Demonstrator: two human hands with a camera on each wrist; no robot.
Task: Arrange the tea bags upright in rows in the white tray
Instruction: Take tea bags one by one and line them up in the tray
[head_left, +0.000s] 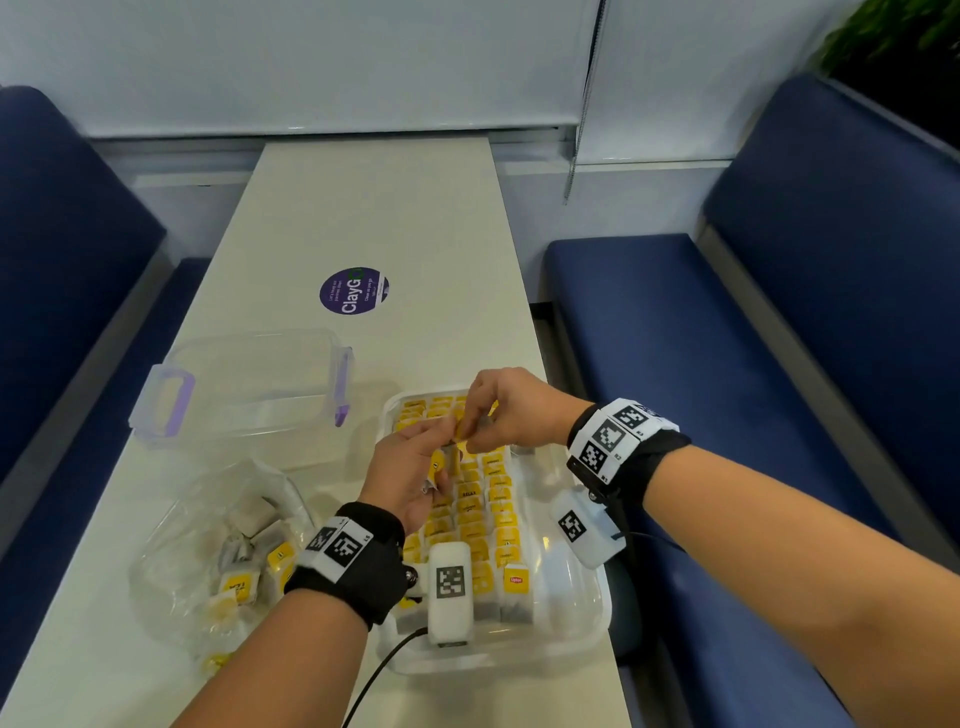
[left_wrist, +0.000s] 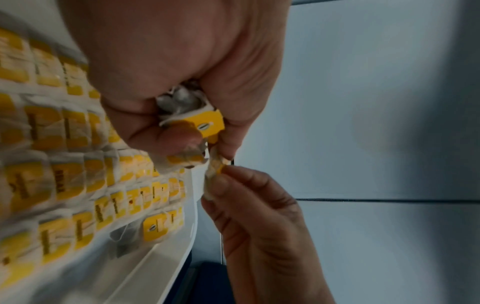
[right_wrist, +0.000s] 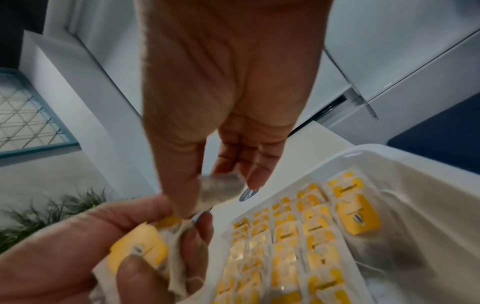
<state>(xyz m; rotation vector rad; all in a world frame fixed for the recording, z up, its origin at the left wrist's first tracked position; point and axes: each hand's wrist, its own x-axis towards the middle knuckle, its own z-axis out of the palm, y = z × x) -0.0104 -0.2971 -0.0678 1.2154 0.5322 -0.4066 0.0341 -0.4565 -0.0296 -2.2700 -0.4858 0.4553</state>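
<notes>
Fingertips of the right hand (head_left: 511, 410) pinch one small paper tea bag with a yellow tag (left_wrist: 214, 174) between thumb and forefinger, its other fingers hanging loosely extended below in the right wrist view. Just beside it, almost touching, the left hand (head_left: 410, 467) is curled around a small bunch of yellow-tagged tea bags (left_wrist: 192, 115), thumb pressed over the top tag; how many it holds is hard to tell, as the bunch is crushed together and blurred. Both hands hover over the far half of the shallow white plastic tray (head_left: 582, 623), and both wrists wear black straps with square black-and-white markers.

Under the hands, the tray holds rows of upright tea bags with yellow tags (head_left: 493, 499), packed closely and reaching from its far edge towards the near end; a bare strip runs along the right side. The left forearm and its white wrist camera cover part of the near rows.

To the left on the long pale table (head_left: 374, 208) lies a crumpled clear plastic bag (head_left: 223, 545) with loose tea bags still inside. Beyond it stands a clear plastic box with lilac clip latches (head_left: 249, 384). Farther up the table sits a round purple sticker (head_left: 353, 292). Dark blue upholstered benches (head_left: 727, 322) flank the table on both sides.
</notes>
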